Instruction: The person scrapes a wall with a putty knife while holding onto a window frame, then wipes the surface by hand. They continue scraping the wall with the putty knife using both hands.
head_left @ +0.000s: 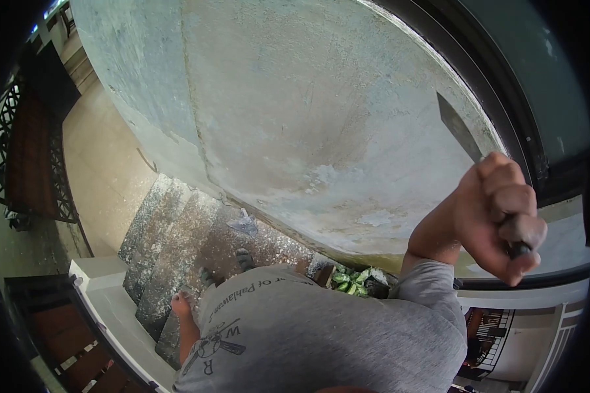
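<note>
My right hand (pixel 501 216) is raised at the right, its fingers wrapped round the dark handle of a putty knife (pixel 459 128). The flat metal blade points up and away, overlapping the wall (pixel 295 98) close to the dark window frame (pixel 498 78). Patches of pale and brownish coating show on that wall, with bare, worn areas lower down. At the lower left my left hand (pixel 182 302) hangs low beside my body, above the steps. It looks small and partly turned away, so its finger position is unclear.
Flaky white debris covers the steps (pixel 170 229) by my feet. A crumpled grey-white piece (pixel 244 223) lies at the wall's foot. A leafy green plant (pixel 354 281) sits near the wall. A white ledge (pixel 105 288) borders the steps; a bench with lattice sides (pixel 36 150) stands left.
</note>
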Available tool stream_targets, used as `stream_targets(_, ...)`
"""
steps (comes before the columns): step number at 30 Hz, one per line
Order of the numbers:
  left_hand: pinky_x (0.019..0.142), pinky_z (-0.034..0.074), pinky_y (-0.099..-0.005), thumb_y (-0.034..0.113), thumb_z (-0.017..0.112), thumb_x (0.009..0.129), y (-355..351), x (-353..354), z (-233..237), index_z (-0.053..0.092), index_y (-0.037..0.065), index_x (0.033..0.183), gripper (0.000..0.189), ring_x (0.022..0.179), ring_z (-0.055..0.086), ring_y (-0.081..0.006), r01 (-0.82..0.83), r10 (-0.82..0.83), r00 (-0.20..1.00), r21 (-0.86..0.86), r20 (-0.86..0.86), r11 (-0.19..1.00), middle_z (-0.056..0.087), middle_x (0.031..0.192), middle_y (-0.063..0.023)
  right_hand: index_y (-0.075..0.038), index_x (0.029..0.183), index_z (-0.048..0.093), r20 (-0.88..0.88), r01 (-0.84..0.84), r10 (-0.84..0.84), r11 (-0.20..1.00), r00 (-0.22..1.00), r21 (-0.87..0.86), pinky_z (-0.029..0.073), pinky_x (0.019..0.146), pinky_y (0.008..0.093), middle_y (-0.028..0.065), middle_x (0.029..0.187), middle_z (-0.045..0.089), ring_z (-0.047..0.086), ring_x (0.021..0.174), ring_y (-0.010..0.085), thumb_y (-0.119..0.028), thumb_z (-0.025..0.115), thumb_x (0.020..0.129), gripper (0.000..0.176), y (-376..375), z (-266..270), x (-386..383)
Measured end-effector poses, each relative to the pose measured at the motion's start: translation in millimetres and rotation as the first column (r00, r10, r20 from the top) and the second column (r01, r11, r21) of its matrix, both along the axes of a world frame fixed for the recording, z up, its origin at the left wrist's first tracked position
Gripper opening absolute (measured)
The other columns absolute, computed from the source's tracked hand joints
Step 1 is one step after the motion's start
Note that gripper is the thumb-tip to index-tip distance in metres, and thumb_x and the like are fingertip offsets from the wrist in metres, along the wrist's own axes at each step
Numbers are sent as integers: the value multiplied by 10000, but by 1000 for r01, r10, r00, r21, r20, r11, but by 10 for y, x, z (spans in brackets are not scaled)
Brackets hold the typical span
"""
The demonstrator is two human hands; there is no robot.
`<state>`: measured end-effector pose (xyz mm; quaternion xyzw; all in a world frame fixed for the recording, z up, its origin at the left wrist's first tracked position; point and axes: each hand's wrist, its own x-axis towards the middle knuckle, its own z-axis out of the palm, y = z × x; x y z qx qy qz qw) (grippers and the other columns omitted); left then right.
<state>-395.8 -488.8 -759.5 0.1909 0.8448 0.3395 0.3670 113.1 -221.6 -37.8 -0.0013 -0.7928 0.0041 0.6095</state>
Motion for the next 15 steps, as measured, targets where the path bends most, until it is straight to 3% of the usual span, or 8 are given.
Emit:
stream_targets(2,624,540,-347,288,613,1010,103,35,72,743,-5,941,328,642,694,-198,11,-11,999,1,30,1000,738,778,-106,-143,661,277,-10,-136,136,991,991,9,202,480,312,-1,593,361,267,500,146,-636,296,1042,624,-88,83,-67)
stream_targets(4,646,556,-350,274,613,1007,92,51,114,729,-37,949,337,673,714,-211,-53,44,992,81,116,995,734,794,-121,-117,683,312,66,-97,100,994,993,-40,230,471,317,19,591,380,289,500,153,-545,341,1062,573,237,-161,-17)
stream_targets(6,617,570,-346,256,608,1016,74,-18,55,706,-42,951,320,697,724,-218,-16,10,996,63,93,998,724,819,-127,-60,719,411,110,200,-181,957,977,-209,326,400,315,42,597,434,412,454,165,-519,396,1086,588,631,-554,33)
stream_targets(9,615,575,-338,246,612,1016,167,89,95,699,-48,944,315,708,730,-219,-21,12,995,89,101,996,724,827,-130,-39,704,424,222,254,-210,948,952,-193,351,391,325,41,551,408,419,427,164,-470,406,1095,582,444,-546,-96)
stream_targets(11,642,566,-334,254,620,1008,114,86,185,714,-49,935,325,696,726,-212,-45,34,993,100,115,994,733,809,-126,-64,698,436,169,59,-38,991,985,-119,347,375,317,53,558,438,426,422,152,-482,404,1091,575,230,-272,-171)
stream_targets(14,627,553,-343,263,626,1006,101,120,97,718,-42,915,332,684,718,-212,-86,62,988,166,145,982,730,788,-120,-82,693,455,158,-100,104,994,982,-31,376,394,323,49,594,493,461,436,164,-490,401,1082,566,36,-166,-149)
stream_targets(15,619,544,-343,263,630,1004,86,89,43,721,-37,901,330,679,711,-207,-22,18,999,90,42,996,723,771,-113,-79,691,464,209,126,-103,987,972,-102,379,393,329,44,599,504,462,435,169,-489,417,1078,565,159,-308,-144)
